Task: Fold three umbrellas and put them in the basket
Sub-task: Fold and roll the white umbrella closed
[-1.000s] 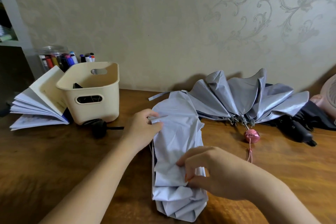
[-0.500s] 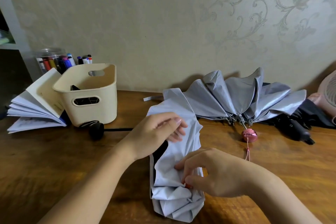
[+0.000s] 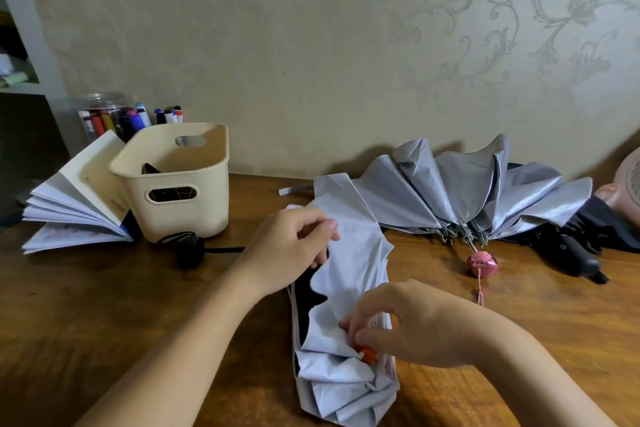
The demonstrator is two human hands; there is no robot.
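three umbrellas are seen on the wooden table (image 3: 104,305). one pale umbrella (image 3: 349,274) is laid lengthwise in the middle, its canopy partly gathered. a fold near its far end is pinched by the curled fingers of the left hand (image 3: 287,250), and cloth beside one small orange piece (image 3: 369,354) towards its near end is pinched by the right hand (image 3: 405,326). one silver umbrella (image 3: 467,198), fanned half open with one pink handle (image 3: 482,263), and one black umbrella (image 3: 581,246) are laid to the right. one cream basket (image 3: 187,204) is stood at the left, beside one open book (image 3: 76,211).
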